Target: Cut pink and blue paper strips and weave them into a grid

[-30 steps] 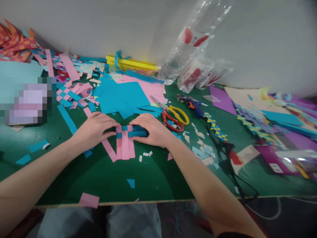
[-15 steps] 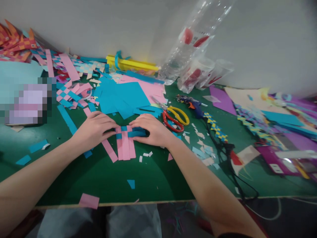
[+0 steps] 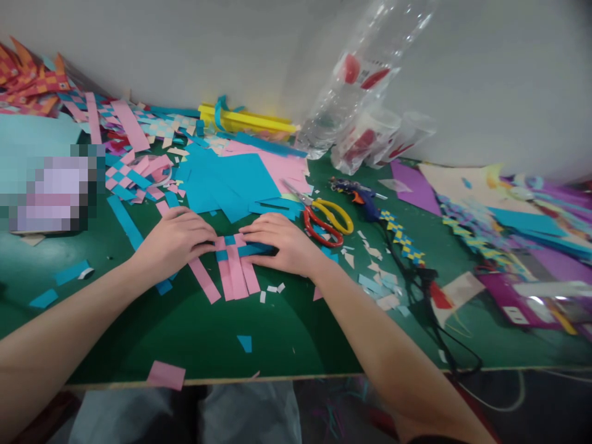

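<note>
Between my hands lies a small weave of pink and blue paper strips (image 3: 235, 271), its pink ends pointing toward me and its blue ends running right. My left hand (image 3: 178, 239) pinches the weave's left edge between thumb and fingers. On the other side, my right hand (image 3: 283, 245) grips the blue ends and the right edge, partly hiding them. A loose pink strip (image 3: 205, 280) slants out below my left fingers. Behind that wrist lies a long blue strip (image 3: 126, 222).
Beyond my hands are blue paper sheets (image 3: 245, 179). Scissors (image 3: 326, 219) with red and yellow handles and a blue glue gun (image 3: 365, 200) lie to the right. A clear plastic bottle (image 3: 356, 86) leans by the wall. Paper scraps (image 3: 382, 280) dot the green table (image 3: 296, 333).
The weave has tilted slightly, and its pink ends have swung a little right and fanned apart. Both hands keep their hold, with only slight shifts of the fingers.
</note>
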The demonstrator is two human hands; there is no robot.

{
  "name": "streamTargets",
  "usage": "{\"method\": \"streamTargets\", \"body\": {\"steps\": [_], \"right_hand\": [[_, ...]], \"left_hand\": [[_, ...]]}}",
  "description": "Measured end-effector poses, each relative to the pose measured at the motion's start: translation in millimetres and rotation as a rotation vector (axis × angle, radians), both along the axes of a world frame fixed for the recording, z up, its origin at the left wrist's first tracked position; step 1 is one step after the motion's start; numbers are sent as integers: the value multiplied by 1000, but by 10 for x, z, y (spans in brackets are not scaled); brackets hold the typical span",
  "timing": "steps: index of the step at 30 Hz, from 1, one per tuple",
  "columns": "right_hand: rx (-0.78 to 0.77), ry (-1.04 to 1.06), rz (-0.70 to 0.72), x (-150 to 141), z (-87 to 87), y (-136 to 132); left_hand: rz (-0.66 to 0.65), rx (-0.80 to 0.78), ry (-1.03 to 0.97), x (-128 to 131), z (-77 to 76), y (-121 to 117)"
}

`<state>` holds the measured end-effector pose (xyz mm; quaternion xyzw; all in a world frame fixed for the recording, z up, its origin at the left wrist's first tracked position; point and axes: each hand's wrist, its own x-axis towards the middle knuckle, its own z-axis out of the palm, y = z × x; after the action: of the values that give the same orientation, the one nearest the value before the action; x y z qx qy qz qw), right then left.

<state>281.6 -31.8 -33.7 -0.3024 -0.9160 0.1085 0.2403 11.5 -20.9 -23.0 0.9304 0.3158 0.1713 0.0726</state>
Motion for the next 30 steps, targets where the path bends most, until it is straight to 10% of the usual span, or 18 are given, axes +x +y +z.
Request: {"method": "streamTargets", "body": {"steps": [30], "right_hand": [[-57, 61, -39, 182, -104, 161]], "left_hand": [[-206, -81, 235, 96, -127, -127]]}}
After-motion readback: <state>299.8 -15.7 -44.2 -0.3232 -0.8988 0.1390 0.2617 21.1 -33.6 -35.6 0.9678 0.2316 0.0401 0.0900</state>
